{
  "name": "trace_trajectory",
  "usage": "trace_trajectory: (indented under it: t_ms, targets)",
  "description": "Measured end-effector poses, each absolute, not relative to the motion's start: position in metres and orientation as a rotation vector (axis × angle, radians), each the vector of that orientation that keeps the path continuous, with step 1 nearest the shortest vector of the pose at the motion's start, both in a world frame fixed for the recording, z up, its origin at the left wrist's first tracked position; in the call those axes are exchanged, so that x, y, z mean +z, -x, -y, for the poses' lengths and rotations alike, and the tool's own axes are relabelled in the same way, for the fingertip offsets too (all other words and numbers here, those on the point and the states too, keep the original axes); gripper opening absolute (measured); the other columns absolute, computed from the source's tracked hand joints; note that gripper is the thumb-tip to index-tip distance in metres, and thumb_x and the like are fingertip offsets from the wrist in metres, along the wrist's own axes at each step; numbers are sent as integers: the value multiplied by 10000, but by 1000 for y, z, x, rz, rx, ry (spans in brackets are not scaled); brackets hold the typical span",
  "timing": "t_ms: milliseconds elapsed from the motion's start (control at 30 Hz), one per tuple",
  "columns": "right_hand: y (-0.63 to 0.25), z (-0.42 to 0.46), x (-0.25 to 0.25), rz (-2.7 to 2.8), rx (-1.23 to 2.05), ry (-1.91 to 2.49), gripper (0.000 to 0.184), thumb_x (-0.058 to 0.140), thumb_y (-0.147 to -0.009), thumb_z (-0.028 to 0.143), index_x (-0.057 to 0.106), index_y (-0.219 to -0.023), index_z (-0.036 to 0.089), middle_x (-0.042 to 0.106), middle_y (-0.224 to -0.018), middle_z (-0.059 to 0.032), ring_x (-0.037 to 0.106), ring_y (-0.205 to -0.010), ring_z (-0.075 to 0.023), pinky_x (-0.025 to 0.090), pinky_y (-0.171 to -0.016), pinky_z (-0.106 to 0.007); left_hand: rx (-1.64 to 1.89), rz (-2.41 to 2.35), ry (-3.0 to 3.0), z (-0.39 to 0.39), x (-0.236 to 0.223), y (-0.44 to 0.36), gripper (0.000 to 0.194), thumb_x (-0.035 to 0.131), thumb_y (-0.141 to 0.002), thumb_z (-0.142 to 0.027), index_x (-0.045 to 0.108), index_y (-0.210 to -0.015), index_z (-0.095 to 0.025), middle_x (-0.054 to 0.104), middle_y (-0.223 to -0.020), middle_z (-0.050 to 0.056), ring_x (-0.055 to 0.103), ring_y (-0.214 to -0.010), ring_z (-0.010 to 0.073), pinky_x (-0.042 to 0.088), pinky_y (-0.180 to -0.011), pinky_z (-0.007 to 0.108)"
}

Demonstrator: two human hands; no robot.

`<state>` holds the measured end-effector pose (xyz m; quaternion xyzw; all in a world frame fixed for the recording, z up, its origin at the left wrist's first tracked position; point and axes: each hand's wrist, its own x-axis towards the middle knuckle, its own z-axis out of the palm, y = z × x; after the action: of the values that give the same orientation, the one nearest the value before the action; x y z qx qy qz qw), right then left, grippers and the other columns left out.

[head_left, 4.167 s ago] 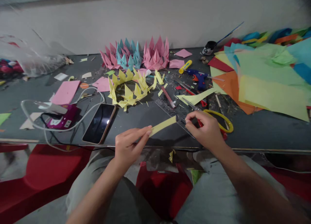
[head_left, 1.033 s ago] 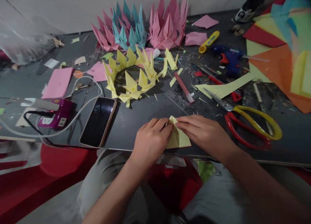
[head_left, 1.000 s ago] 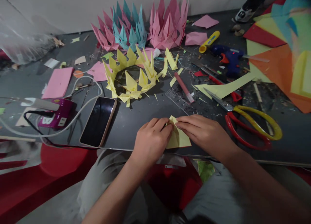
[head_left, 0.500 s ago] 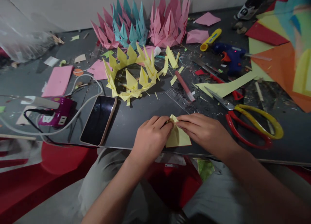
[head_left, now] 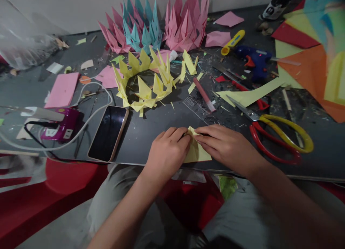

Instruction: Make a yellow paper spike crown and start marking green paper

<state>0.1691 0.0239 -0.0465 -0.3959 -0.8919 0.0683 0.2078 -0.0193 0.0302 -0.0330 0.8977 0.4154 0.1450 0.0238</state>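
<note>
A small piece of yellow paper [head_left: 198,152] lies at the table's front edge, its top folded toward a point. My left hand [head_left: 169,146] grips its left side with bent fingers, and the thumb is mostly hidden. From the other side my right hand [head_left: 226,144] pinches the paper near its top, fingers pressed together. Beyond the hands sits a ring of folded yellow paper points [head_left: 145,87], like a crown. Scissors [head_left: 280,130] with red and yellow handles rest right of my right hand, blades partly apart.
A phone [head_left: 108,134] and a purple power adapter [head_left: 63,125] with cables are on the left. Pink [head_left: 185,29] and blue paper crowns [head_left: 145,35] stand at the back. A blue glue gun [head_left: 254,60], a yellow cutter [head_left: 233,42] and coloured sheets [head_left: 302,76] occupy the right.
The view has shifted very slightly. Both hands stay on the yellow paper, with the fingers at its top edge moved only a little.
</note>
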Motion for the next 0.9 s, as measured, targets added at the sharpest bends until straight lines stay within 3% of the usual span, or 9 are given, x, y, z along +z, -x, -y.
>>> trace_trajectory:
  t_ms: [400, 567, 733, 900]
  targets:
    - [-160, -20, -36, 2461, 251, 1243, 239, 451, -860, 183, 659, -968, 138, 671, -1053, -69, 578, -954, -209, 472, -783, -354, 312, -1324, -2799, -25, -29, 6, 221, 478, -838, -166, 586, -1023, -114, 629, -1147, 58, 553, -1063, 212, 464, -833, 349]
    - [-161, -10, -25, 2471, 134, 1395, 257, 449, -880, 255, 692, -914, 180, 718, -924, -24, 610, -784, -200, 400, -649, -356, 233, -1376, -2759, -15, -27, 5, 317, 424, -854, -218, 538, -1122, -93, 571, -1233, 88, 509, -1124, 224, 413, -924, 389]
    - [-167, -4, -25, 2428, 91, 1438, 274, 458, -878, 262, 702, -780, 186, 727, -811, -11, 614, -701, -185, 366, -642, -340, 190, -1340, -2782, -11, -30, 10, 370, 392, -877, -270, 496, -1205, -134, 499, -1316, 66, 436, -1200, 221, 353, -992, 414]
    - [-163, -12, -34, 2284, 203, 1453, 244, 480, -874, 234, 662, -720, 177, 703, -750, -23, 612, -682, -150, 397, -655, -272, 227, -1405, -2830, -8, -30, 9, 354, 388, -873, -243, 534, -1172, -122, 570, -1208, 85, 463, -1158, 225, 336, -1008, 422]
